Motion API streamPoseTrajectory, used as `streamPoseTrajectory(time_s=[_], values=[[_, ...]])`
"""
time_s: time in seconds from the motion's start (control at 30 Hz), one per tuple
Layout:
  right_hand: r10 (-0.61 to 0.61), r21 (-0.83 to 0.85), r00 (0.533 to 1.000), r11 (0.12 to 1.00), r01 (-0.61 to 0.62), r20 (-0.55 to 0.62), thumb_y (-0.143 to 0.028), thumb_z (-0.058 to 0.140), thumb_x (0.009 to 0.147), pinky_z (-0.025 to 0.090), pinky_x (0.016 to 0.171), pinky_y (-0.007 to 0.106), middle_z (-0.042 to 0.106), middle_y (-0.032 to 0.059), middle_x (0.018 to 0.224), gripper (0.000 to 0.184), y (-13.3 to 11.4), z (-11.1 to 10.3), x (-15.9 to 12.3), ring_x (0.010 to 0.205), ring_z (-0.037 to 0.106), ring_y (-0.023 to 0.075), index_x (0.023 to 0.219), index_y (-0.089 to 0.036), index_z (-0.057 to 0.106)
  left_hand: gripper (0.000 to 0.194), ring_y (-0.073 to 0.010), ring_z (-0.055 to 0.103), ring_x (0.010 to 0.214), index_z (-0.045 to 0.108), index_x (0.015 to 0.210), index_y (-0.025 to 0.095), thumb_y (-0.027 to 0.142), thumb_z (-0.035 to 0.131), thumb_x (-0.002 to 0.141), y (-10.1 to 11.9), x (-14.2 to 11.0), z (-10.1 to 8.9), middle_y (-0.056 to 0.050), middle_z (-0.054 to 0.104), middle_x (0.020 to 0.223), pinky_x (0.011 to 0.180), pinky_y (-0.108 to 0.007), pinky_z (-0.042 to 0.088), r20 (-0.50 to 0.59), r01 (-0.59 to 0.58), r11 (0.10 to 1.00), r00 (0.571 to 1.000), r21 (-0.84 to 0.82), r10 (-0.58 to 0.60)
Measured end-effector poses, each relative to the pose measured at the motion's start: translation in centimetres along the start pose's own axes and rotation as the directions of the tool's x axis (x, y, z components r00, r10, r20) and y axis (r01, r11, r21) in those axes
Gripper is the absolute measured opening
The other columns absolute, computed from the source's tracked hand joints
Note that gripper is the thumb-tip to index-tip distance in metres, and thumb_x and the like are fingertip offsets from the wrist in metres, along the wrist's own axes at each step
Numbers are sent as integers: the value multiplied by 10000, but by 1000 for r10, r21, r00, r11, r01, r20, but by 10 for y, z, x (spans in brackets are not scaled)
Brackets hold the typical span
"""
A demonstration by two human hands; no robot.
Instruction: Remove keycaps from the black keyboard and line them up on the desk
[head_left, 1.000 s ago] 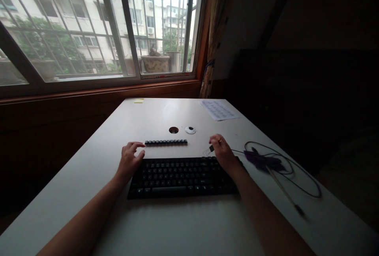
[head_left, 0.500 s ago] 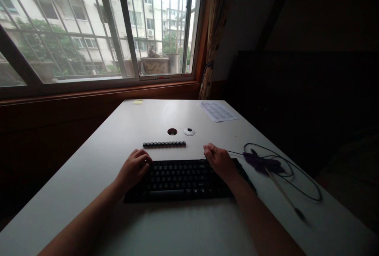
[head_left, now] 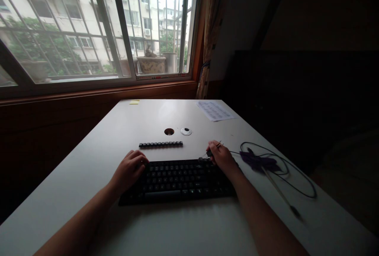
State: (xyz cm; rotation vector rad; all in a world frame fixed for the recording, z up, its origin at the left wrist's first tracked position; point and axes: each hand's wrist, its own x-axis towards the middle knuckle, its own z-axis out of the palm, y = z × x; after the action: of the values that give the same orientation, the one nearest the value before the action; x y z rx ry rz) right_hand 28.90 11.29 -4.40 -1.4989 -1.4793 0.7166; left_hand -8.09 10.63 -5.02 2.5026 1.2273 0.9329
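Note:
A black keyboard (head_left: 174, 181) lies before me on the white table. My left hand (head_left: 132, 167) is closed, fingers curled over the keyboard's upper left corner. Above the keyboard's upper right part, my right hand (head_left: 220, 156) is closed in a pinch around a thin wire tool, apparently a keycap puller (head_left: 219, 144). A small dark keycap (head_left: 209, 153) shows at those fingertips; the fingers partly cover it. Beyond the keyboard stands a straight row of loose black keycaps (head_left: 161, 144).
To the right lie a coiled black cable (head_left: 299, 192), a dark purple cloth (head_left: 257, 161) and a thin stick-like brush (head_left: 278, 189). Farther back are a cable hole (head_left: 169, 131), its round cover (head_left: 186, 131), printed sheets (head_left: 217, 111) and yellow sticky notes (head_left: 134, 102).
My right hand has lifted slightly and turned, and a dark keycap now shows at its fingertips. My left hand stays at the keyboard's corner. The whole view has shifted a little.

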Motion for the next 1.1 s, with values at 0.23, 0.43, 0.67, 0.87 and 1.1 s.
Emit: streamPoseTrajectory(time_s=[0.23, 0.43, 0.67, 0.87, 1.1], values=[[-98, -6, 994, 995, 98, -54, -497, 383, 949, 369, 404, 197, 462, -54, 437, 409, -18, 0, -9, 382, 500, 112, 747, -194, 570, 202, -218, 532, 914, 630, 963, 202, 83, 510, 853, 1, -1, 1, -56, 613, 960, 807, -368, 469, -40, -54, 998, 998, 43, 56], [-119, 152, 992, 982, 112, 40, -512, 387, 960, 370, 404, 198, 507, -50, 481, 407, -31, 23, -21, 393, 496, 106, 796, -193, 581, 168, -203, 547, 893, 629, 1028, 212, 146, 523, 916, 13, -3, 3, -62, 635, 941, 782, -341, 479, -62, -130, 991, 989, 41, 133], [-188, 271, 952, 955, 120, 241, -479, 432, 960, 432, 509, 216, 571, -34, 570, 352, -49, 56, -41, 501, 563, 113, 883, -192, 621, 122, -189, 582, 873, 635, 1004, 217, 211, 536, 932, 42, -4, 9, -57, 638, 913, 768, -320, 498, -26, -96, 993, 995, -73, 94], [-260, 334, 923, 929, 159, 284, -448, 455, 964, 452, 569, 225, 591, -22, 640, 313, -59, 72, -52, 573, 584, 114, 948, -189, 630, 223, -171, 634, 833, 576, 1111, 236, 334, 584, 910, 50, -4, 13, -36, 648, 977, 760, -313, 536, 74, 170, 956, 985, -241, -156], [-303, 341, 895, 921, 187, 327, -446, 479, 954, 463, 589, 226, 619, -3, 681, 319, -61, 81, -58, 612, 601, 122, 1001, -179, 647, 338, -204, 664, 934, 528, 1192, 232, 363, 610, 891, 41, -5, 16, -54, 673, 1012, 835, -367, 555, 91, 241, 890, 970, -387, -224]])
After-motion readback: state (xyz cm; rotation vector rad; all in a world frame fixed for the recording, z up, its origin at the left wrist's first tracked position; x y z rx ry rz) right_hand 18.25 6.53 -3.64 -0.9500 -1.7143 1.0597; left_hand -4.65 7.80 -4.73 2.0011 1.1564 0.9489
